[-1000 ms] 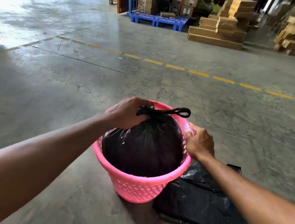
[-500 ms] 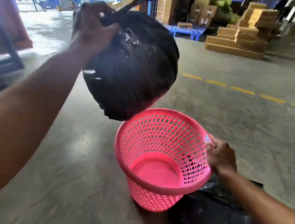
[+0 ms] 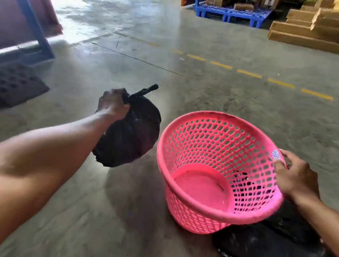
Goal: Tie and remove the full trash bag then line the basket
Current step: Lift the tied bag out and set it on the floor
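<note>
My left hand [image 3: 113, 105] grips the tied neck of a full black trash bag [image 3: 130, 136], which hangs just above the concrete floor to the left of the basket. The knotted tail sticks up past my fingers. A pink perforated plastic basket [image 3: 203, 214] stands on the floor, tilted toward me, with nothing inside it. My right hand [image 3: 294, 176] holds its right rim. A flat black bag [image 3: 272, 254] lies on the floor under and behind the basket's right side.
A dark perforated mat [image 3: 11, 82] lies at the left beside a blue steel post [image 3: 32, 17]. A dashed yellow line [image 3: 250, 74] crosses the floor beyond. A blue pallet [image 3: 230, 12] and stacked cardboard boxes [image 3: 315, 30] stand at the far right.
My left hand lifted the tied bag out of the basket, swung it left and lowered it toward the floor. My right hand stayed on the rim, and the basket tilted.
</note>
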### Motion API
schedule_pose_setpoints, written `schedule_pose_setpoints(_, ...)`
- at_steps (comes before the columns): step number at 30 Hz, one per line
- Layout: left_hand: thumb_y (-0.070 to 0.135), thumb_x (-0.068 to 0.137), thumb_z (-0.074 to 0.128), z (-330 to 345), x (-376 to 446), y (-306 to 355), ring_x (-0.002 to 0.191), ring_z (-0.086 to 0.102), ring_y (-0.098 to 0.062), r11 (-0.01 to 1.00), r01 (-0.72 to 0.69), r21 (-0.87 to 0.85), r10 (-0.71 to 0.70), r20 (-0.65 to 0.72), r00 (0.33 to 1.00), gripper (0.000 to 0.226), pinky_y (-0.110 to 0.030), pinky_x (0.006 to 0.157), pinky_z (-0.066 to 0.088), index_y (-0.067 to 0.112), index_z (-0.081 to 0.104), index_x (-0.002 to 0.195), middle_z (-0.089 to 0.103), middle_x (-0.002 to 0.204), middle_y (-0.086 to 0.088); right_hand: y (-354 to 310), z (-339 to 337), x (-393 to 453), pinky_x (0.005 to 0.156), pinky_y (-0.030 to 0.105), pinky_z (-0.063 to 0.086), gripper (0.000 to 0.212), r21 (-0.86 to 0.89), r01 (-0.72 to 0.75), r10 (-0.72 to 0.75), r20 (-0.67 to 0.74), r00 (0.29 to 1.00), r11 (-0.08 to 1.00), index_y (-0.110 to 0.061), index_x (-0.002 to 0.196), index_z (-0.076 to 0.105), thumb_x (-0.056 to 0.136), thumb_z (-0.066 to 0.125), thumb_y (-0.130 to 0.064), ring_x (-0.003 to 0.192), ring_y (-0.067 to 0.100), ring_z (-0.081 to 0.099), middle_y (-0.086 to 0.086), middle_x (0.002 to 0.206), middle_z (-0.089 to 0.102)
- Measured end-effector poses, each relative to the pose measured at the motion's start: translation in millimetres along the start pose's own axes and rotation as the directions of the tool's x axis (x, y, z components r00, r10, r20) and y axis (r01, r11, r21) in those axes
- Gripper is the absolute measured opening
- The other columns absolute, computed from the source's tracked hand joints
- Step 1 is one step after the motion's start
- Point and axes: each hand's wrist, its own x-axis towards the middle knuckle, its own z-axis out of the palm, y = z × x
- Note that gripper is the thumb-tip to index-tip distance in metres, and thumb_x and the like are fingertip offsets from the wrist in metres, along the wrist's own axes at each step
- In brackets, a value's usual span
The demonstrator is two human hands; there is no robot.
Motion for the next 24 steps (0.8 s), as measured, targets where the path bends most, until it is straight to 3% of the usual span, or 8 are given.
schedule_pose_setpoints(5,0.035,0.082,0.069,44.6,-10.2,-41.5,0.108,0.067,-0.038,0.992,0.018,0.125,-0.036,0.14,0.989,0.032,-0.041,0.091,0.053,0.029,0.069,0.114,0.071,0.118,-0.015,3.1,1.4,2.8,0.08,0.04,0.046,0.036,-0.024,0.016,-0.016,0.002,1.0,1.0,-0.022,0.13,0.063,0.096,0.054,-0.027,0.106,0.044,0.065,0.02,0.119,0.072)
schedule_pose_setpoints(8,0.075,0.073,0.062,42.6,-4.0,-37.1,0.124,0.051,-0.039,0.963,0.012,0.269,-0.056,0.156,0.986,0.054,-0.05,0.103,0.042,0.035,0.063,0.107,0.052,0.129,-0.012,2.8,1.0,3.8,0.08,0.039,0.045,0.034,-0.024,0.008,-0.007,0.022,1.0,1.0,-0.021,0.128,0.064,0.096,0.055,-0.029,0.107,0.044,0.065,0.02,0.12,0.072)
schedule_pose_setpoints(10,0.089,0.065,0.054,33.0,-2.9,-21.2,0.127,0.041,-0.038,0.942,-0.015,0.334,-0.021,0.104,0.994,0.069,-0.055,0.105,0.034,0.031,0.057,0.104,0.041,0.127,-0.012,0.0,-1.4,4.7,0.077,0.036,0.041,0.034,-0.005,-0.026,0.026,0.057,0.998,1.0,-0.021,0.127,0.064,0.096,0.055,-0.032,0.109,0.042,0.064,0.02,0.123,0.07)
schedule_pose_setpoints(14,0.069,0.077,0.065,-0.3,-5.7,45.0,0.132,0.041,-0.038,0.97,-0.191,0.149,0.196,-0.018,0.981,0.06,-0.052,0.106,0.036,0.025,0.06,0.117,0.044,0.134,-0.016,-0.4,-12.5,9.3,0.079,0.035,0.049,0.04,0.037,-0.088,0.082,0.15,0.985,0.995,-0.025,0.118,0.068,0.093,0.053,-0.051,0.105,0.036,0.068,0.016,0.118,0.073)
schedule_pose_setpoints(16,0.06,0.079,0.066,-20.5,-16.7,90.1,0.127,0.05,-0.035,0.941,-0.339,0.0,0.338,-0.076,0.938,0.049,-0.048,0.104,0.043,0.027,0.063,0.114,0.053,0.129,-0.013,2.1,-24.8,16.0,0.068,0.037,0.056,0.039,0.073,-0.126,0.111,0.178,0.978,0.989,-0.023,0.107,0.069,0.092,0.051,-0.054,0.078,0.032,0.074,0.014,0.093,0.078)
schedule_pose_setpoints(18,0.057,0.078,0.064,-37.9,-42.3,141.9,0.112,0.061,-0.028,0.859,-0.494,-0.137,0.476,-0.144,0.868,0.041,-0.043,0.099,0.05,0.029,0.066,0.107,0.061,0.118,-0.008,9.1,-43.8,26.5,0.054,0.03,0.05,0.037,0.101,-0.155,0.133,0.199,0.971,0.983,-0.018,0.101,0.067,0.093,0.05,-0.051,0.059,0.029,0.07,0.014,0.081,0.075)
schedule_pose_setpoints(21,0.052,0.082,0.063,-51.3,-107.3,223.8,0.096,0.065,-0.015,0.666,-0.692,-0.279,0.663,-0.204,0.72,0.033,-0.037,0.089,0.055,0.027,0.069,0.103,0.068,0.102,0.0,29.8,-82.6,36.2,0.051,0.025,0.043,0.033,0.068,-0.171,0.151,0.234,0.961,0.983,-0.011,0.099,0.066,0.095,0.054,-0.041,0.059,0.029,0.067,0.014,0.079,0.071)
schedule_pose_setpoints(24,0.05,0.081,0.064,-47.7,-183.0,287.4,0.088,0.069,-0.009,0.467,-0.762,-0.448,0.795,-0.166,0.584,0.031,-0.029,0.079,0.055,0.024,0.071,0.098,0.072,0.094,0.005,55.2,-112.2,36.4,0.054,0.026,0.046,0.021,0.0,-0.155,0.149,0.259,0.954,0.988,-0.014,0.092,0.066,0.093,0.059,-0.035,0.059,0.027,0.067,0.012,0.078,0.07)
